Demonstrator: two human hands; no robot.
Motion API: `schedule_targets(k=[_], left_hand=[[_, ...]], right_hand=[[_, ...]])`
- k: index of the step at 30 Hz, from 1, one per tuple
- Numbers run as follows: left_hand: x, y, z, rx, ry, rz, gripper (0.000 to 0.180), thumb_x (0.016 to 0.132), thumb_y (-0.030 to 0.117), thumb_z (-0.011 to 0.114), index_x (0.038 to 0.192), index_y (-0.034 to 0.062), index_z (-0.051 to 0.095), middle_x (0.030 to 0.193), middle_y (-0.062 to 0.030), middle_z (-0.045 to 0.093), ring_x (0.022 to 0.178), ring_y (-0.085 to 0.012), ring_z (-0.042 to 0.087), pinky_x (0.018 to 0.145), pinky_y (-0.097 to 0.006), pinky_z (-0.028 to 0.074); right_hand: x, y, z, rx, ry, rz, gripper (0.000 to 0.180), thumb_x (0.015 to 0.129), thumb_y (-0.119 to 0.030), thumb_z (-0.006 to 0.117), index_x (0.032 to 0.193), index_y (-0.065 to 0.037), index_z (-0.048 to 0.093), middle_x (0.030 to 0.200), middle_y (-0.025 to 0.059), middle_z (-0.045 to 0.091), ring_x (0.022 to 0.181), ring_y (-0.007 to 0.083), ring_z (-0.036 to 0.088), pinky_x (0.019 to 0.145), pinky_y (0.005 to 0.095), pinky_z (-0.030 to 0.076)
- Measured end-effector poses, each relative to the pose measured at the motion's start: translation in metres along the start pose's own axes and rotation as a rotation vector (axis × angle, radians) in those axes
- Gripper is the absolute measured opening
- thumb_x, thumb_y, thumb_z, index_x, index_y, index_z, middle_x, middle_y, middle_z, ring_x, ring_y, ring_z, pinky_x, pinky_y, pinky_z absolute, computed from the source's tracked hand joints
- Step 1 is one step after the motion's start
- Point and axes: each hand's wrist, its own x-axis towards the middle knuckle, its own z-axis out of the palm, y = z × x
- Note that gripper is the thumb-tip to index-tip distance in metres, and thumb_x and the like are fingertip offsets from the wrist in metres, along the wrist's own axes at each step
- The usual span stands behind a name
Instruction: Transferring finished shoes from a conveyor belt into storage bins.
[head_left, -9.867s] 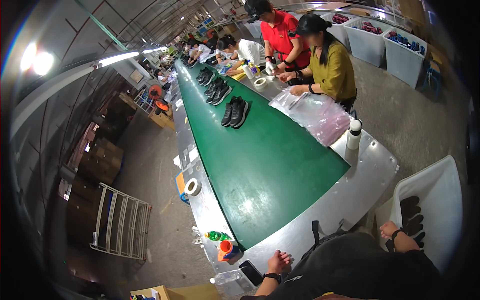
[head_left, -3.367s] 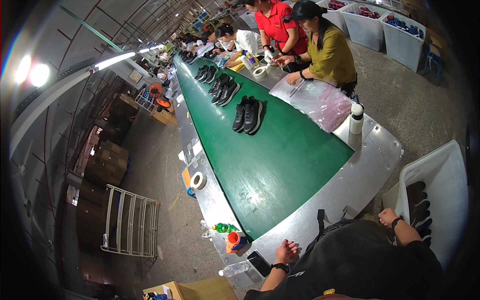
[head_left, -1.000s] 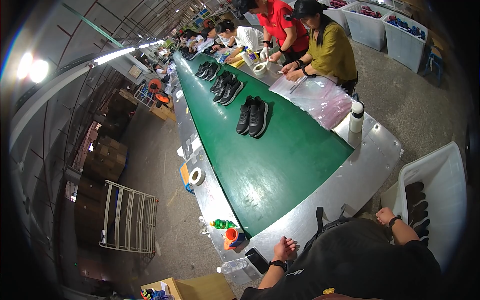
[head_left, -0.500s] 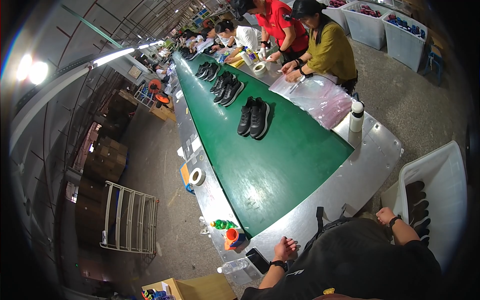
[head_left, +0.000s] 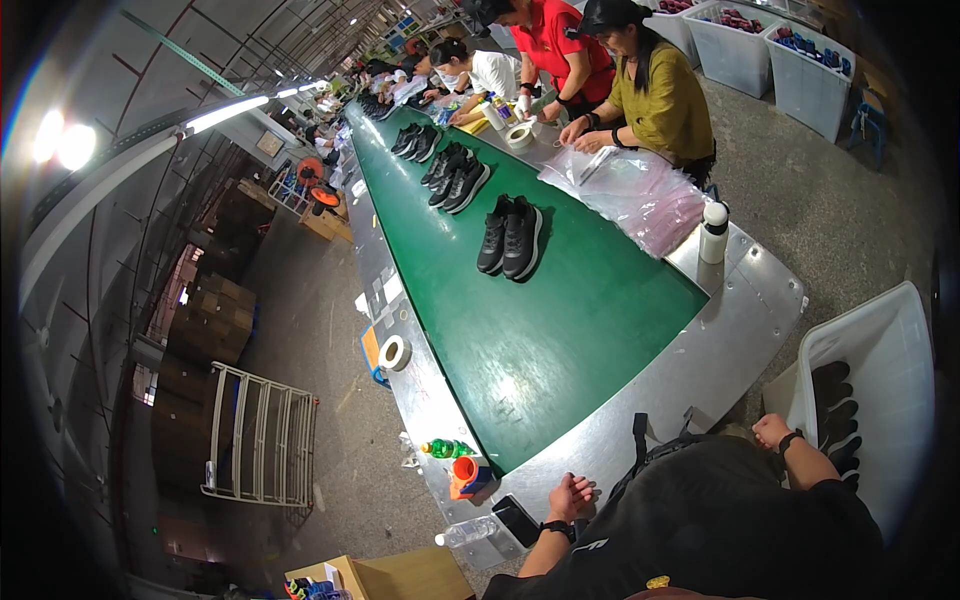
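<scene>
The left hand [head_left: 570, 495], slack and empty, was beside a phone [head_left: 516, 521], probably set there to clear the belt [head_left: 575, 370]. The right hand [head_left: 770, 432] curled near a bin [head_left: 890, 345]; whether it gripped anything, I couldn't tell. Beyond, shoes [head_left: 521, 242] stood paired, likely keeping matches together.

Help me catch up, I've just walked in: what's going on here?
The camera wearer's left hand is near a black phone and the right hand near a white bin with dark items inside; neither visibly holds anything. Pairs of black shoes stand on the green belt. Along its right side, a co-worker in a mustard top has both hands by clear plastic bags; whatever they hold is too small to tell.
</scene>
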Motion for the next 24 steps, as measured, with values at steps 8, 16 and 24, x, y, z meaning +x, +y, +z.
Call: schedule_targets(k=[8,16,24], left_hand=[[0.002,0.0,0.0,-0.005,0.004,-0.008,0.042,0.101,0.039,0.045,0.108,-0.0007,0.059,0.095,-0.0125,0.069,0.077,-0.0239,0.068,0.071,-0.036,0.057],[-0.001,0.001,0.001,0.002,0.005,-0.011,0.043,0.101,0.039,0.043,0.108,-0.0004,0.058,0.094,-0.0123,0.069,0.078,-0.0239,0.068,0.071,-0.036,0.057],[-0.001,0.0,0.001,-0.016,0.002,-0.004,0.043,0.101,0.04,0.044,0.108,-0.0005,0.058,0.093,-0.0125,0.069,0.077,-0.0238,0.067,0.07,-0.036,0.057]], right_hand=[[0.002,0.004,0.001,0.01,0.007,-0.022,0.016,0.091,-0.015,0.06,0.084,0.0,0.063,0.065,0.0052,0.06,0.053,0.0147,0.057,0.047,0.031,0.047],[0.002,0.003,0.003,0.022,0.013,-0.026,0.016,0.09,-0.014,0.061,0.081,-0.001,0.061,0.063,0.0041,0.059,0.052,0.0144,0.055,0.047,0.031,0.046],[0.005,0.004,0.0,0.042,-0.001,-0.004,0.015,0.09,-0.014,0.061,0.085,0.001,0.062,0.065,0.0046,0.06,0.054,0.0134,0.055,0.046,0.0302,0.047]])
